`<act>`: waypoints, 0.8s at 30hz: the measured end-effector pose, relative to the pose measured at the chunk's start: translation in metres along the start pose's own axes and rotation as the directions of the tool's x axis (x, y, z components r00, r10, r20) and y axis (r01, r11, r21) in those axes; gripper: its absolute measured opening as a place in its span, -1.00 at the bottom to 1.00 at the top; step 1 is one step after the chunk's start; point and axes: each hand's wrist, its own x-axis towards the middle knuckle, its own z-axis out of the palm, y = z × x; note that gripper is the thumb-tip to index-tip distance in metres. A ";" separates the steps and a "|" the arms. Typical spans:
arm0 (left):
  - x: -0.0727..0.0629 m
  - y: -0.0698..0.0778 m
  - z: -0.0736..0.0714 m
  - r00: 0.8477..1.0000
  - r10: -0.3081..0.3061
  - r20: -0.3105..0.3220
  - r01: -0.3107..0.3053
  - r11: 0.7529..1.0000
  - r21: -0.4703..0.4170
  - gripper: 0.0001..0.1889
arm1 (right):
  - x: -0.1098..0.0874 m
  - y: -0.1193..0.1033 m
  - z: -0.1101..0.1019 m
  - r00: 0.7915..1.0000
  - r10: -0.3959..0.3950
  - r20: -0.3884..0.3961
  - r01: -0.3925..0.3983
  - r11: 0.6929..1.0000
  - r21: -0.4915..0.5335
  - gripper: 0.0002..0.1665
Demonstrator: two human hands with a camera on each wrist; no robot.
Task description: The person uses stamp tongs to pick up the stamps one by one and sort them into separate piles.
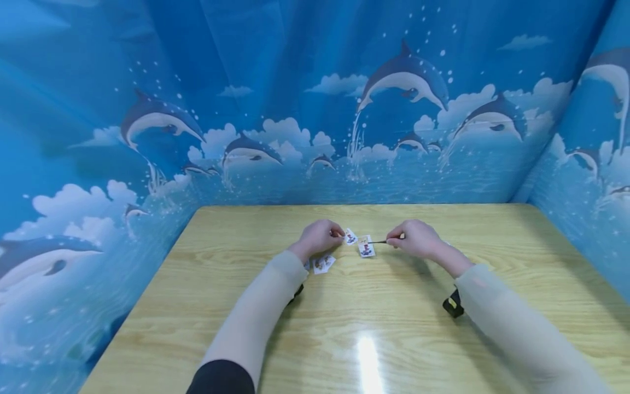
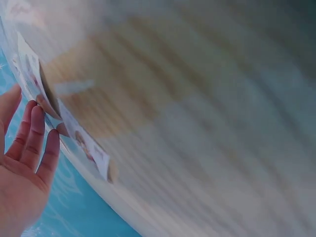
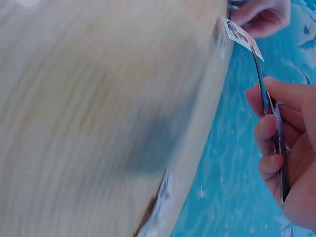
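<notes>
The right hand (image 1: 417, 239) grips tweezers (image 1: 378, 242), their tips on a small card (image 1: 366, 249) toward the table's (image 1: 256, 230) far edge. The left hand (image 1: 317, 237) is just beside another card (image 1: 350, 237); whether it grips anything, I cannot tell.

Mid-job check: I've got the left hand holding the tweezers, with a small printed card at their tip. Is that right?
Not quite: it's the right hand that holds the tweezers, as the right wrist view shows. The rest stands: there is a small printed card at their tip.
</notes>
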 end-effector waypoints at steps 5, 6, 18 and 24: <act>0.005 -0.001 0.002 0.999 -0.032 -0.005 0.032 0.999 -0.011 -0.77 | -0.012 0.014 -0.013 1.000 0.014 -0.021 -0.014 1.000 0.020 -0.71; 0.006 0.000 0.002 0.999 -0.042 0.002 0.042 0.999 -0.022 -0.76 | -0.014 0.017 -0.015 1.000 0.014 -0.028 -0.013 1.000 0.023 -0.70; 0.010 0.001 0.006 0.994 -0.106 0.034 0.107 0.993 -0.045 -0.79 | -0.047 0.049 -0.038 0.995 0.068 -0.075 -0.064 0.996 0.055 -0.63; 0.012 0.002 0.008 0.995 -0.101 0.017 0.101 0.995 -0.026 -0.81 | -0.066 0.070 -0.048 0.992 0.101 -0.070 -0.094 0.992 0.088 -0.61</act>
